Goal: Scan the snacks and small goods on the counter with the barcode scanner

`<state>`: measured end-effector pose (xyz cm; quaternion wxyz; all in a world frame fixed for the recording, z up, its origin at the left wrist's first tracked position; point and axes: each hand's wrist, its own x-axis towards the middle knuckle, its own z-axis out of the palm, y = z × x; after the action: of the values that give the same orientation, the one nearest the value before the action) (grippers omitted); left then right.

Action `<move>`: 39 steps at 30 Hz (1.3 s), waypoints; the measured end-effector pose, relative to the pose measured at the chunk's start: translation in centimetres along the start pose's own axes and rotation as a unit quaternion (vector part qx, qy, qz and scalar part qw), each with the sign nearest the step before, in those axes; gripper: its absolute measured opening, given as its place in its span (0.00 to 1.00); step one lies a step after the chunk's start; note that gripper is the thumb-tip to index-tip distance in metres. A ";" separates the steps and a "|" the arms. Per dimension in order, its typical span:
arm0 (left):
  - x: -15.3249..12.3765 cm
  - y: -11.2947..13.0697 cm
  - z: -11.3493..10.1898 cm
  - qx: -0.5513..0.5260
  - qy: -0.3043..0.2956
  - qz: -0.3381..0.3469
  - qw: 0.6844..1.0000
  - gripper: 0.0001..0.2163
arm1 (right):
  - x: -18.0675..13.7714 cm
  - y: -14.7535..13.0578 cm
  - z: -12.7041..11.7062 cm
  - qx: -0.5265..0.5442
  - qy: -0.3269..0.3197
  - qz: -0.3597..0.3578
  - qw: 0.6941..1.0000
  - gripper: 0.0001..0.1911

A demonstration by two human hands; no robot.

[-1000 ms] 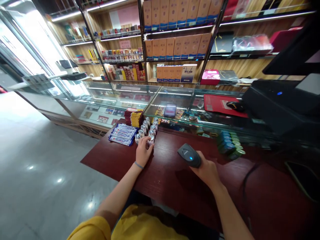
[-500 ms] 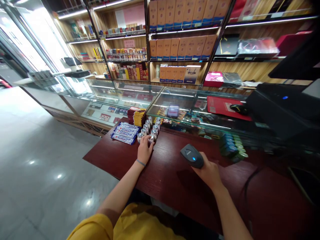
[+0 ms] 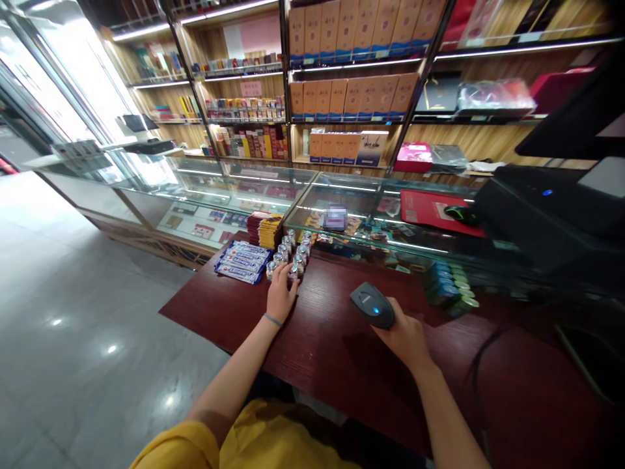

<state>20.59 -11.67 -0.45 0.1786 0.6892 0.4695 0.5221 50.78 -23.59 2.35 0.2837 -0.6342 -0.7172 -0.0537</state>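
My left hand (image 3: 280,298) curls its fingers around a small silver-topped can (image 3: 293,269), nearest me in two rows of similar cans (image 3: 284,250) on the dark red-brown table (image 3: 312,326). A barcode scanner (image 3: 372,304) with a lit blue dot is gripped in my right hand (image 3: 407,337), held above the table with its head pointing left towards the cans. Left of the cans lie several blue-and-white long packets (image 3: 243,262). A stack of red and yellow packets (image 3: 265,230) stands just behind them.
Blue and green cans (image 3: 452,284) stand in rows to the right. Behind the table runs a glass display counter (image 3: 356,189) with a red mat (image 3: 422,212) and a computer mouse (image 3: 459,213). A dark machine (image 3: 532,221) looms at right; a cable (image 3: 476,365) crosses the table.
The view has shifted very slightly, moving everything a little to the left. Both hands stay where they were, on the can and the scanner.
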 end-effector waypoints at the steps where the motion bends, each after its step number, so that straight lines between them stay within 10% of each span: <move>1: 0.0 0.0 0.0 -0.001 0.002 0.001 1.000 0.20 | 0.0 0.0 0.0 0.001 0.000 0.000 1.000 0.18; 26: 0.1 2.3 1.2 0.097 0.035 0.174 0.979 0.18 | 0.3 0.8 -1.5 0.016 0.014 0.091 0.996 0.16; 39: 1.1 9.7 19.1 -0.131 -0.150 0.152 0.968 0.20 | -1.4 7.0 -5.9 0.022 0.197 0.342 0.919 0.25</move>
<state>42.01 -10.88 -0.16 0.2540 0.7935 0.2545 0.4911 59.41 -26.07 4.65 0.4342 -0.8110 -0.3874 -0.0609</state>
